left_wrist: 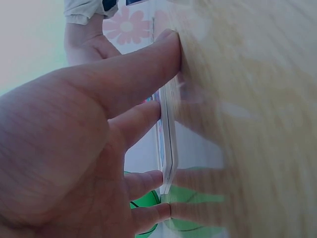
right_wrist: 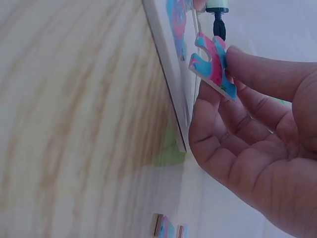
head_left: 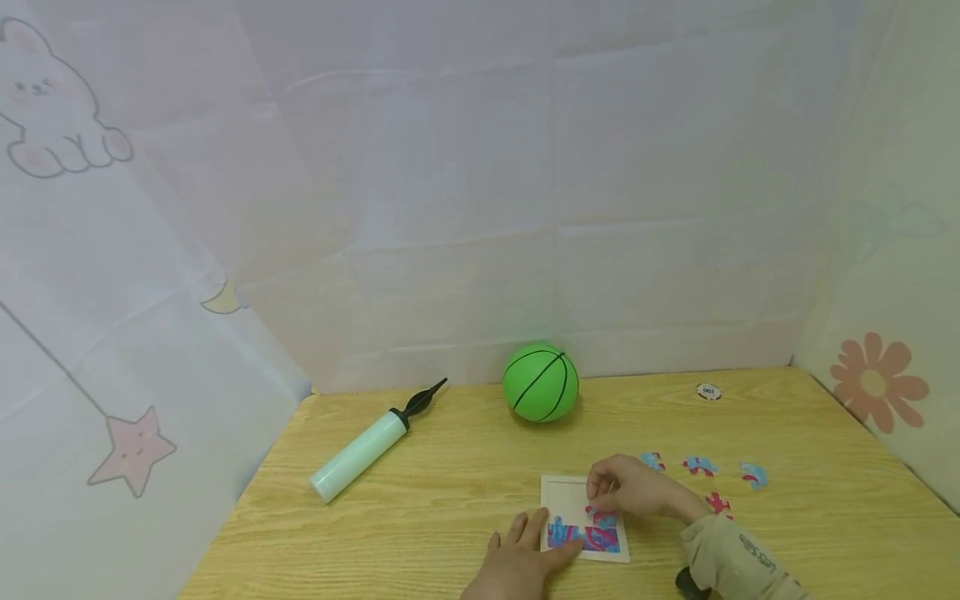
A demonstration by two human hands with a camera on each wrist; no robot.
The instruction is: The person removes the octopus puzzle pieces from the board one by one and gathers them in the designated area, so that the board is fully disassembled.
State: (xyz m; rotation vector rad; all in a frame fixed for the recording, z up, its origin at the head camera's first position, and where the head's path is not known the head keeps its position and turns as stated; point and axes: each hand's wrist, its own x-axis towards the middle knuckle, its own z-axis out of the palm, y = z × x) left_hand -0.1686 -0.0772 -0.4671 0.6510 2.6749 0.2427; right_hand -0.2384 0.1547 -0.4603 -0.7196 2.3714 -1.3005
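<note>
A white puzzle tray [head_left: 562,493] lies on the table, its near part filled with joined pink and blue pieces. Over its right side, my right hand [head_left: 628,487] pinches a pink and blue jigsaw piece [right_wrist: 212,67] between thumb and fingers; in the right wrist view the piece is tilted and apart from the tray. My left hand [head_left: 513,560] rests with spread, fairly straight fingers at the tray's left and near edge. The left wrist view shows the fingers [left_wrist: 143,119] touching the tray's rim [left_wrist: 168,134].
Several loose jigsaw pieces [head_left: 700,466] lie right of the tray. A green ball [head_left: 541,382] stands at the back, by the curtain. The pale green hand pump [head_left: 360,454] lies to the left. A round black and white chip [head_left: 708,392] is at the back right.
</note>
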